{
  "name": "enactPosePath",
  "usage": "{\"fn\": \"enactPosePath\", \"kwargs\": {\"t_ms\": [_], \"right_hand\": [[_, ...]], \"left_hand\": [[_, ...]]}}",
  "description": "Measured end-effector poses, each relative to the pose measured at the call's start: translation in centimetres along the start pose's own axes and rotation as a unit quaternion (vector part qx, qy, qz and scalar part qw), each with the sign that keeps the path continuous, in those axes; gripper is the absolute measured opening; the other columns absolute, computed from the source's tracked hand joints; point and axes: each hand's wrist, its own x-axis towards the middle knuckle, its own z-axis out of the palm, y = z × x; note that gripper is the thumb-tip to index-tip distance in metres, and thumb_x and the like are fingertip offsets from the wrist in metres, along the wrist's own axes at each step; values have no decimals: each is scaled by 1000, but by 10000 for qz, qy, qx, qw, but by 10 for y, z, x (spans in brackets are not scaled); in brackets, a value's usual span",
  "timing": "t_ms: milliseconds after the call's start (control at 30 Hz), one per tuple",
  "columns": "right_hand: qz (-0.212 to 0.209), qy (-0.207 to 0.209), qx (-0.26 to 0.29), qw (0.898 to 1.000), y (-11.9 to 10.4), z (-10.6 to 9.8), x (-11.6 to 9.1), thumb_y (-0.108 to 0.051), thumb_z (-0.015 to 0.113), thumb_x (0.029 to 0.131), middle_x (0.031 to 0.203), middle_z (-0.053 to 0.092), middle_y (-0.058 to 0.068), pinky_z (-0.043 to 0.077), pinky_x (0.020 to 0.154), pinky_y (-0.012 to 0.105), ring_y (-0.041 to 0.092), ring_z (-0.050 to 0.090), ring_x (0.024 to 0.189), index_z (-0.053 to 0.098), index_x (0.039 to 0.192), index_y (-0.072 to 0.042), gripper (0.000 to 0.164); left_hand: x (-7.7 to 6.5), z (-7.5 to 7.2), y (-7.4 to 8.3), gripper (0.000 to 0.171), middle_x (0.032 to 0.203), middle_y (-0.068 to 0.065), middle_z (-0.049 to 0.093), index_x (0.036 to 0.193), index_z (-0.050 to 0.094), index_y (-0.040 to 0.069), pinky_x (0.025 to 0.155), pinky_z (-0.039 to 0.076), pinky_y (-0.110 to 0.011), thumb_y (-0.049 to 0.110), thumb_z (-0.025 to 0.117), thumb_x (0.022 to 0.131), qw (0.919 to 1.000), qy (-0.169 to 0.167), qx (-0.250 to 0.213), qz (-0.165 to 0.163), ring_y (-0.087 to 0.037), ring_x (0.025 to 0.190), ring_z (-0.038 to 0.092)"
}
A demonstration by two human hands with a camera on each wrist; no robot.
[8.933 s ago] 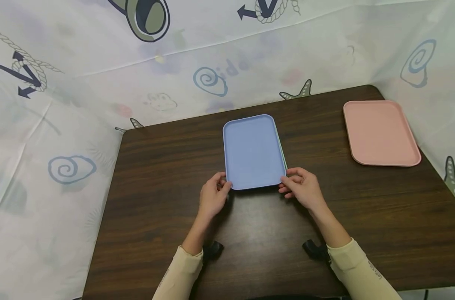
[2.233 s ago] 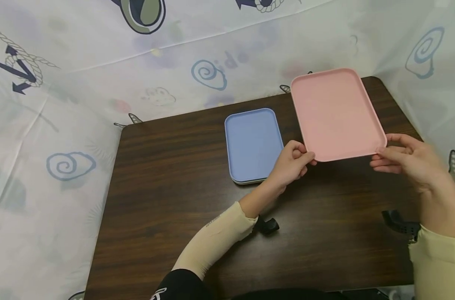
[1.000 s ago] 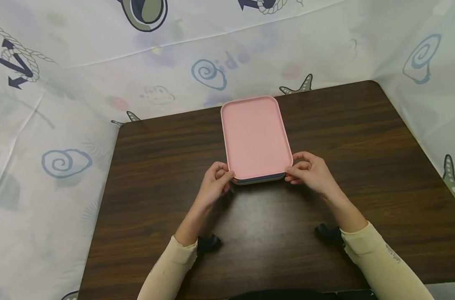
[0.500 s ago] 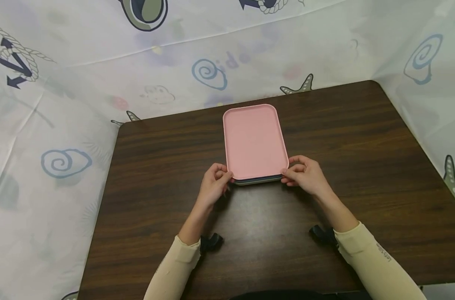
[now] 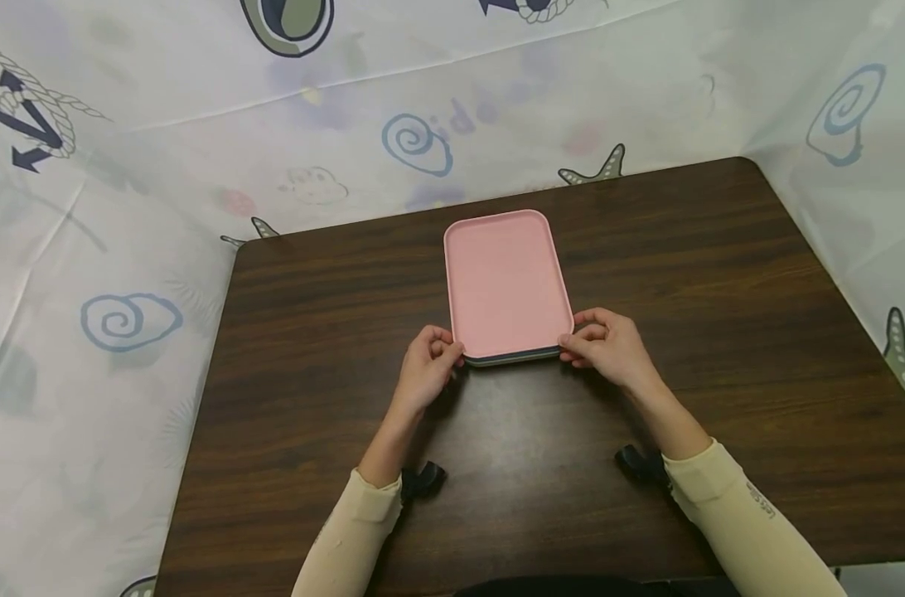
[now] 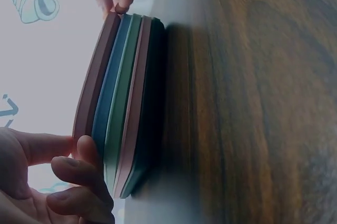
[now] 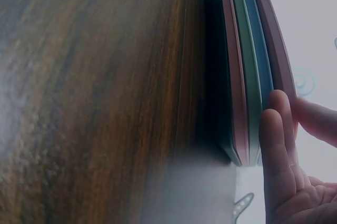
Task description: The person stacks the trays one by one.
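Note:
A pink rectangular tray (image 5: 508,282) lies on top of a stack of trays near the table's far middle. Below it, the left wrist view shows a blue tray (image 6: 111,76), a green tray (image 6: 124,92), another pinkish tray (image 6: 137,92) and a dark tray (image 6: 151,87) at the bottom. My left hand (image 5: 424,369) pinches the top tray's near left corner, thumb above the rim and fingers curled under it. At the near right corner, my right hand (image 5: 607,348) pinches the same tray between thumb and fingers. The lower trays' inner faces are hidden.
The dark wood table (image 5: 318,332) carries the stack close to its far edge. A white printed cloth (image 5: 199,166) hangs behind and along both sides. Black wrist mounts (image 5: 423,481) sit under both forearms, low over the tabletop.
The pink tray, first at the far right of the table, was lifted by both hands, carried left and set over the blue one. In the last half second it has barely moved.

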Motion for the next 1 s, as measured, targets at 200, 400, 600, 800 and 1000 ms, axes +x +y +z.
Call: {"fn": "enactPosePath", "kwargs": {"t_ms": [200,400,600,800,1000], "right_hand": [[-108,188,-367,9991,1,0,1,-11,75,87,82,71,15,57,63,33,30,72,74,54,116,9,41],[-245,392,-790,9958,2,2,1,-14,77,86,82,72,14,57,61,32,27,72,71,58,113,6,39],[-463,614,-1263,9890,2,5,-1,-18,77,86,79,73,10,54,56,27,26,71,68,62,110,1,34],[-584,738,-1574,9830,2,5,-4,-22,78,86,78,73,7,52,55,25,20,71,66,64,109,-1,34],[-599,758,-1742,9800,2,6,-7,-27,77,86,78,73,6,50,55,26,20,71,67,64,112,-2,38]], "left_hand": [[-1,2,0,11,70,-10,66,97,57,4,49,40,-25,12,64,93,9967,218,739,248,-32,57,57],[-4,3,1,12,70,1,66,97,60,10,56,42,-32,19,66,92,9834,521,1649,557,-15,53,55],[-9,4,2,15,74,7,66,103,60,12,54,43,-34,24,62,95,9690,628,2247,809,-12,51,55],[-13,5,3,20,79,9,66,111,59,13,54,41,-34,26,61,96,9562,675,2714,863,-11,52,51],[-19,2,0,28,81,9,66,119,57,12,55,42,-34,26,63,95,9553,518,2751,947,-8,52,51]]}}
